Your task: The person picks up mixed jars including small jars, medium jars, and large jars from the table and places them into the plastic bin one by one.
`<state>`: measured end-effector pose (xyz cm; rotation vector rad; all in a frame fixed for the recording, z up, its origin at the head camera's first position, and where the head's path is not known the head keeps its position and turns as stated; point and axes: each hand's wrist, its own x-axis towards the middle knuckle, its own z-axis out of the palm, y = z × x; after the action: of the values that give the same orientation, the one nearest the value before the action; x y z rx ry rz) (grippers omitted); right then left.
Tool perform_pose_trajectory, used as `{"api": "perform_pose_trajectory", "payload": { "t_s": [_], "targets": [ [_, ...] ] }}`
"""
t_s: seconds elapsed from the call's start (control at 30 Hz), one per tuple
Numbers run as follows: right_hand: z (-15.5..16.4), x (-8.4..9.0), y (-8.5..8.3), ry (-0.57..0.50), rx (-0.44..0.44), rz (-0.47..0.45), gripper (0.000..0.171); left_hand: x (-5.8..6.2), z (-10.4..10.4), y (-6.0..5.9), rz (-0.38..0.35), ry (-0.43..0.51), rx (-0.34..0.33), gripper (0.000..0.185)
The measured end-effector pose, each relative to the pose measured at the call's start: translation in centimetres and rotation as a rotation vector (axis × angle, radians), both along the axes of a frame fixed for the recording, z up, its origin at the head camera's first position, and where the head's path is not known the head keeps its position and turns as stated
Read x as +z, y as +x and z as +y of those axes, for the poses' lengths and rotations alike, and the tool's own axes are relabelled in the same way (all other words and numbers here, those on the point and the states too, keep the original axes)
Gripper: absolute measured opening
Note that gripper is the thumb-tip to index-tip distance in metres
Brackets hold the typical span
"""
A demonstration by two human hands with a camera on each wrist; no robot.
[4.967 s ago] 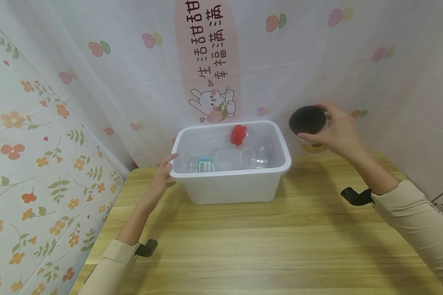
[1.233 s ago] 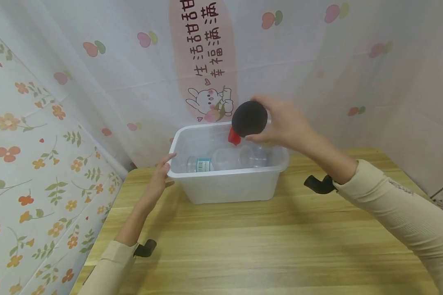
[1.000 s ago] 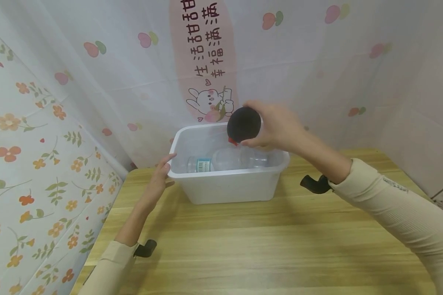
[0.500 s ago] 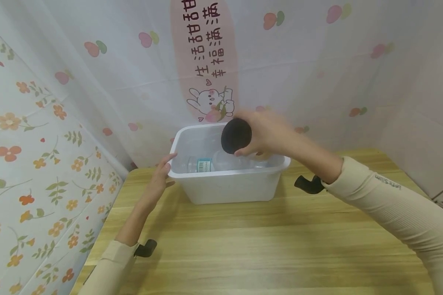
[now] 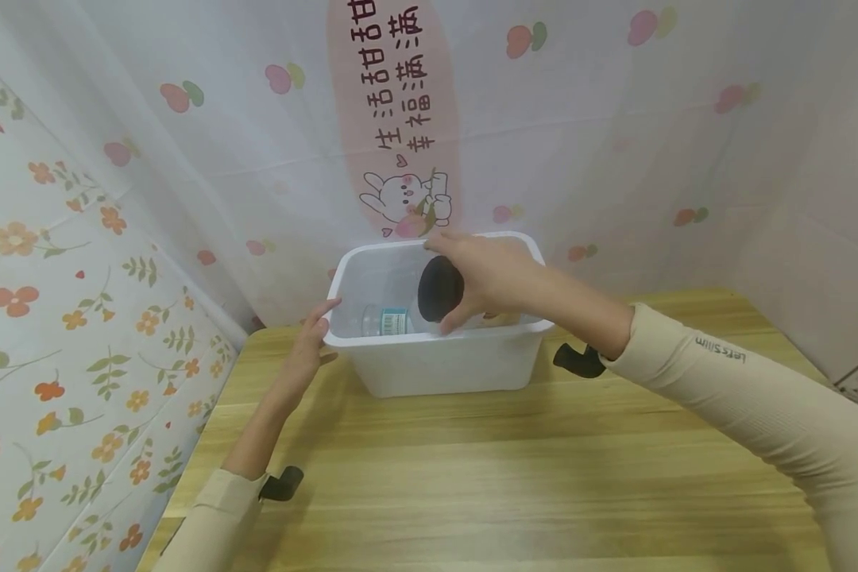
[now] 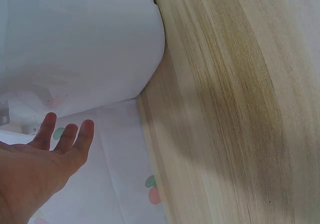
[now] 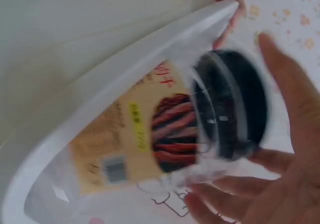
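A clear jar [image 7: 115,134] with a black lid [image 5: 439,288] and a tan label picturing reddish strips leans inside the white plastic bin [image 5: 443,361]. My right hand [image 5: 489,274] is over the bin around the lid, its thumb and fingers spread. In the right wrist view, the thumb stands apart from the blurred lid while one fingertip of the right hand [image 7: 280,179] is right at its edge. My left hand [image 5: 303,349] rests its fingertips at the bin's left rim; in the left wrist view the left hand [image 6: 45,169] has its fingers loosely spread.
A clear bottle with a blue-and-white label [image 5: 393,321] lies in the bin's left part. The bin stands on a wooden table [image 5: 472,477], close to the patterned back curtain [image 5: 543,159]. A floral curtain [image 5: 93,334] hangs along the left.
My right hand has brought the jar from right of the bin leftward and down into it; its fingers now spread wider around the lid. The red item is now hidden. My left hand stays put.
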<state>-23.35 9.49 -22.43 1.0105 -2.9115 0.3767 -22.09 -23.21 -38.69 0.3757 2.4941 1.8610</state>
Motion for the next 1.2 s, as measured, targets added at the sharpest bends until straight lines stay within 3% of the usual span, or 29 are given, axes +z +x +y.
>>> {"api": "perform_pose_trajectory", "payload": {
  "t_s": [0.13, 0.37, 0.77, 1.07, 1.2],
  "targets": [
    [1.2, -0.2, -0.2, -0.063, 0.051, -0.043, 0.13, 0.2, 0.1, 0.2, 0.002, 0.004, 0.006, 0.056],
    [4.2, -0.1, -1.3, -0.202, 0.093, -0.139, 0.136, 0.3, 0.1, 0.2, 0.012, 0.008, 0.001, 0.055],
    [9.0, -1.0, -2.2, -0.32, 0.111, -0.106, 0.13, 0.0, -0.1, 0.1, 0.037, 0.0, -0.017, 0.054],
    [11.4, -2.2, -2.4, -0.44, 0.167, -0.159, 0.122, -0.1, -0.2, 0.3, 0.038, 0.012, -0.021, 0.052],
    [12.9, -3.1, -2.2, -0.464, 0.139, -0.202, 0.121, -0.1, -0.2, 0.3, 0.036, 0.012, -0.022, 0.052]
  ]
}}
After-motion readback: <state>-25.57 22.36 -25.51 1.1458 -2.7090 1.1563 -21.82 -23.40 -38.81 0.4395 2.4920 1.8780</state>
